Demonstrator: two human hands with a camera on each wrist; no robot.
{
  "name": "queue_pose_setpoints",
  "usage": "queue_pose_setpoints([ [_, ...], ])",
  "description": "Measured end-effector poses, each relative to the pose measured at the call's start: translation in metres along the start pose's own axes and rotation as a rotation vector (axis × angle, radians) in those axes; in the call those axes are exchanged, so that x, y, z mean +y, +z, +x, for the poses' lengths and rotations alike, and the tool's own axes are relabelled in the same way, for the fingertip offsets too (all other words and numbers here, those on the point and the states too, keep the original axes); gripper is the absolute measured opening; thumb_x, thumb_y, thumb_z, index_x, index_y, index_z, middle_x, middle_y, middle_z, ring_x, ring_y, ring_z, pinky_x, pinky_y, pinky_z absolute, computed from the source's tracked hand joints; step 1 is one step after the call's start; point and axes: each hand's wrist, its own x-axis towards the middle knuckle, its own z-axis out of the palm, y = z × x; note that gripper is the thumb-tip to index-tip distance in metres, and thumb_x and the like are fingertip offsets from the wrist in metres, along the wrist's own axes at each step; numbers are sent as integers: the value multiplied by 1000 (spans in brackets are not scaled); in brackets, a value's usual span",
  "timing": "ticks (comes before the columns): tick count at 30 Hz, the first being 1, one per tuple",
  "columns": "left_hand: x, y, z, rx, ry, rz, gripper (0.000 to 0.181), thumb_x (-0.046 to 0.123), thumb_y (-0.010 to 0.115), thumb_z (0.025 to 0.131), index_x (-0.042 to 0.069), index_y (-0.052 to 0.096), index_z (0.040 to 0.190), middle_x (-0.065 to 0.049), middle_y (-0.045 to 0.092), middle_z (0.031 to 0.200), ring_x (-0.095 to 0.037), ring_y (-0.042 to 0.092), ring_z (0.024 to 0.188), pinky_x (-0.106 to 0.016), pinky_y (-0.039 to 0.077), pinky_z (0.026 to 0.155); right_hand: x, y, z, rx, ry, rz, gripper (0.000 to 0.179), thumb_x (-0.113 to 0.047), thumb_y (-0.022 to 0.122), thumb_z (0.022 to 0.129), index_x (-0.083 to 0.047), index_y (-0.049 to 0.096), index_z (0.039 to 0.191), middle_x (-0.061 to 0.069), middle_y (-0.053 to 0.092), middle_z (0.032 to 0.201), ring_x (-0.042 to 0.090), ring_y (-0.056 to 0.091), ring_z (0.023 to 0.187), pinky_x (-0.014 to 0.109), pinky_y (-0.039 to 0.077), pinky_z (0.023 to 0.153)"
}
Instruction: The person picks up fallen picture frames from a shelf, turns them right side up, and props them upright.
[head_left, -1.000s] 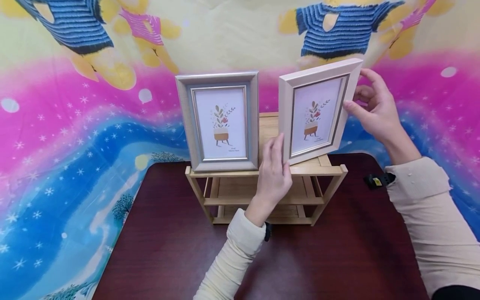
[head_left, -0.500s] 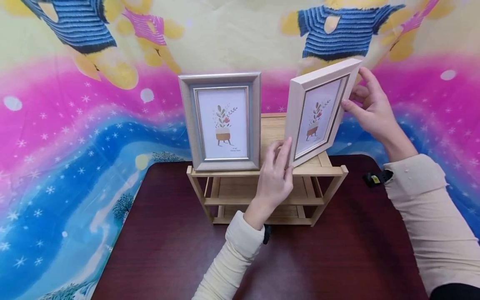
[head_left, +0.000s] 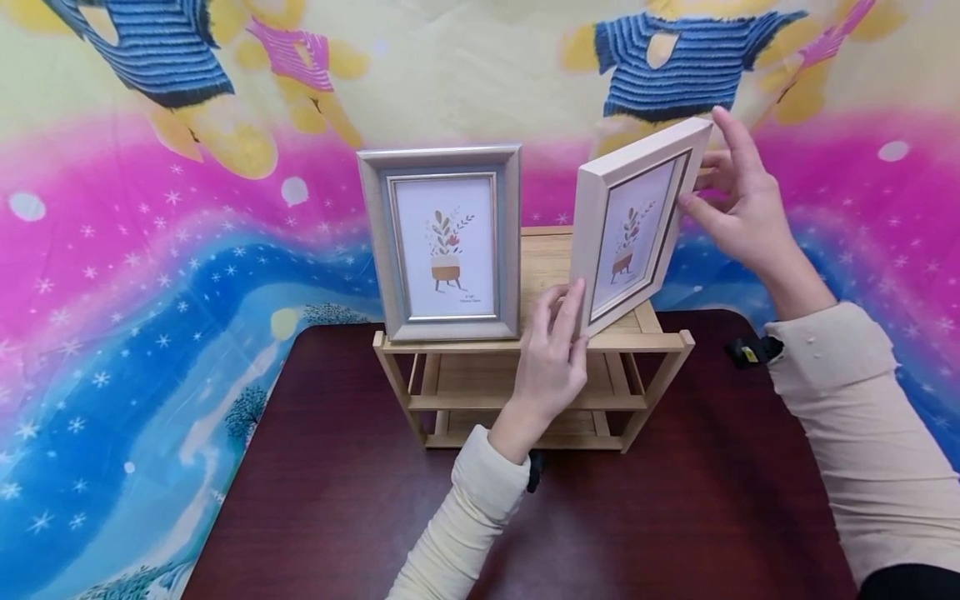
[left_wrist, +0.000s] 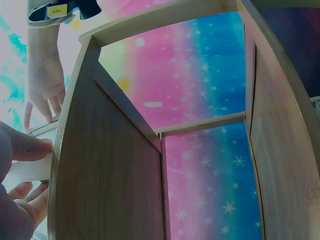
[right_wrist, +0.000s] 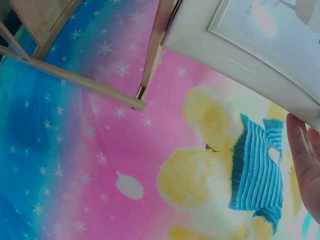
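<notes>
A cream picture frame point(head_left: 590, 242) stands on the right part of a wooden rack's top shelf point(head_left: 547, 254), turned at an angle so its face points leftward. My left hand point(head_left: 551, 358) pinches its lower left corner; in the left wrist view the thumb point(left_wrist: 32, 147) and fingers lie on opposite sides of the frame's edge. At its upper right side, my right hand point(head_left: 750, 204) grips the edge, thumb in front, index finger at the top corner, other fingers partly hidden behind. A silver-grey picture frame point(head_left: 377, 250) stands to the left, facing forward, apart from the cream one.
The rack has lower shelves point(head_left: 487, 375) under the top one. It stands on a dark red-brown table point(head_left: 337, 500). Behind hangs a printed backdrop point(head_left: 465, 75) with bears and snowflakes. A black wrist strap point(head_left: 750, 352) shows at the right cuff.
The cream frame has turned further edge-on, its left side shifting right and nearer, with the left hand following slightly. My right index finger has moved up to the top corner. The grey frame stays put.
</notes>
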Motion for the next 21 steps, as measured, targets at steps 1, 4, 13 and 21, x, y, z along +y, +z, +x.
queue_pose_setpoints([
  [1,0,0,0,2,-1,8,70,-8,67,69,-5,36,132,-21,43,119,-28,51,104,-27,40,94,-1,0,0,-4,4,-14,75,4,58,84,-25,24,144,-1,55,116,3,56,94,19,48,79],
  [4,1,0,-1,7,-2,33,71,-7,68,69,-9,34,131,-22,44,118,-29,48,109,-31,39,96,-3,-2,2,-13,11,-38,72,4,59,83,-24,28,142,0,56,115,1,56,92,19,48,78],
  [13,2,1,-1,10,6,31,66,-5,67,70,-10,37,128,-22,46,115,-29,48,106,-27,35,99,-5,1,6,-18,26,-60,70,4,60,82,-23,28,139,4,57,113,-1,56,88,15,48,73],
  [21,1,-5,9,-18,-20,-124,57,7,63,80,-10,37,128,-21,50,112,-25,53,100,-23,42,91,-4,5,8,-13,-6,-17,69,7,59,81,-18,29,138,-6,56,108,0,57,87,14,48,73],
])
